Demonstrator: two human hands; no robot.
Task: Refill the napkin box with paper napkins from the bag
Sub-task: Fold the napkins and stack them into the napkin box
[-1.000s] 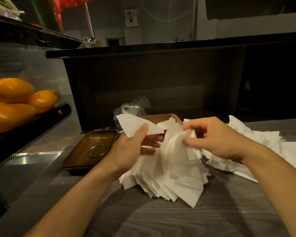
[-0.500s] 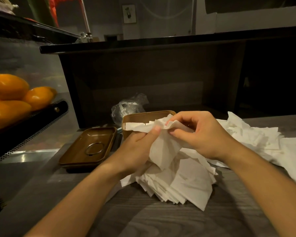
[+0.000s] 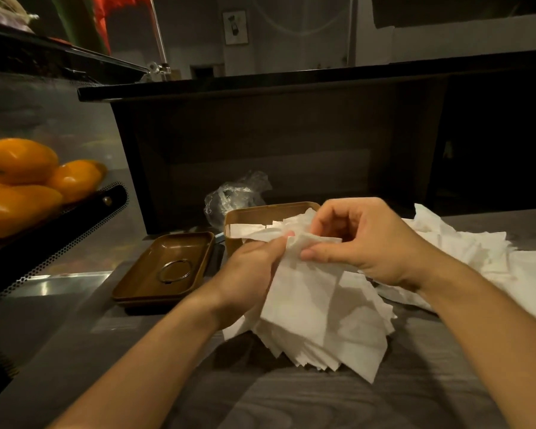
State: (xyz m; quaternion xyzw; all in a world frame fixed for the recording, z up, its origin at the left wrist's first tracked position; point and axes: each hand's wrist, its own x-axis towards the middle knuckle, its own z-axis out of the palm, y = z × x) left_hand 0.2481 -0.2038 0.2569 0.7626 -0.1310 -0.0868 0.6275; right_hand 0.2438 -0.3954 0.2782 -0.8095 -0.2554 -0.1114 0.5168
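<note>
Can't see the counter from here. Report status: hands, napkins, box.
Left hand and right hand both pinch one napkin above the stack. Napkin box open, partly filled. Nothing blocking it.

A grey wood-grain desk (image 3: 384, 404) was seen across the lower field. At nine o'clock, yellow-orange fruits (image 3: 19, 184) were piled on a dark perforated tray (image 3: 59, 239). A brown shallow lid (image 3: 167, 267) was laid upside down left of centre, with a metal ring (image 3: 174, 270) resting inside it. A dark raised counter (image 3: 291, 85) was seen spanning the back at twelve o'clock. A small framed picture (image 3: 235, 27) was hung on the far wall, and a red object (image 3: 112, 13) was seen at eleven o'clock.
</note>
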